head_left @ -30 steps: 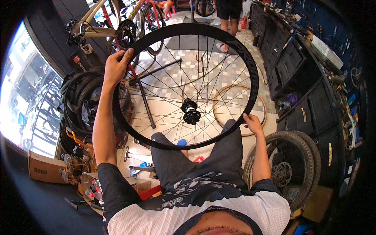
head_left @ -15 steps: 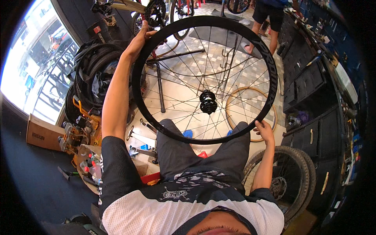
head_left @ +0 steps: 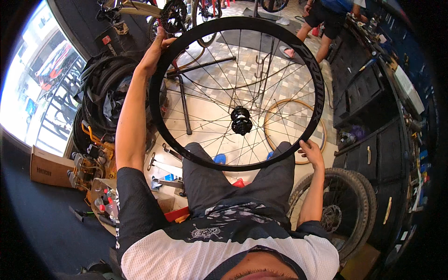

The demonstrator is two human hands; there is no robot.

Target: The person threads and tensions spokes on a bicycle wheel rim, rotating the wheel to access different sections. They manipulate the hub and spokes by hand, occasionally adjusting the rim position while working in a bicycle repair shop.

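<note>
A black bicycle wheel (head_left: 233, 24) without a tyre is held up in front of me, its broad rim facing me and thin dark spokes running to a black hub (head_left: 241, 120). My left hand (head_left: 155, 52) grips the rim at the upper left, the thumb pointing up and the other fingers partly hidden behind it. At the lower right, my right hand (head_left: 311, 153) has its fingers bent against the rim's edge. The bottom of the rim lies over my thighs.
Black tyres (head_left: 100, 88) are heaped at the left beside a cardboard box (head_left: 49, 169). Wheels with knobbly tyres (head_left: 366, 205) lean at the right near dark drawers (head_left: 364, 161). A tan-edged tyre (head_left: 322, 135) lies behind the wheel. Another person (head_left: 322, 28) stands at the far right.
The wheel and both hands have shifted slightly left in the picture, along with the surroundings. Both hands keep their places on the rim. The person at the back has come further into view.
</note>
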